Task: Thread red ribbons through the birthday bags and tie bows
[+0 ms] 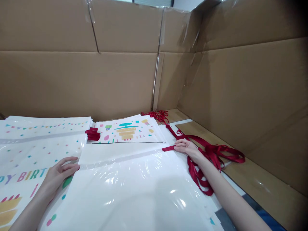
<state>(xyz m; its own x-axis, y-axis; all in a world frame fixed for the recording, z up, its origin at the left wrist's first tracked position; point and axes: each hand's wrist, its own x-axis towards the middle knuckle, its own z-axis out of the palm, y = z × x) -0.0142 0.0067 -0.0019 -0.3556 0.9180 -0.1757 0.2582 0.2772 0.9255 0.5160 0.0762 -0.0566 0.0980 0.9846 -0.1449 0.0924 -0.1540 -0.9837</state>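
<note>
Snagging could be caused by tangled red ribbon (213,151) right of the white sheet (125,189), near whose right edge a ribbon end (168,148) is pinched by the right hand (186,147); whether the sheet's left edge is gripped by the half-curled left hand (59,175) cannot be told.

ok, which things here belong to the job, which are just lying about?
In the job:
red ribbon strip, in right hand
white sheet, left hand at its edge
likely: thin dark rod, printed sheets

Just around, probably:
red tangle
cardboard walls
</note>
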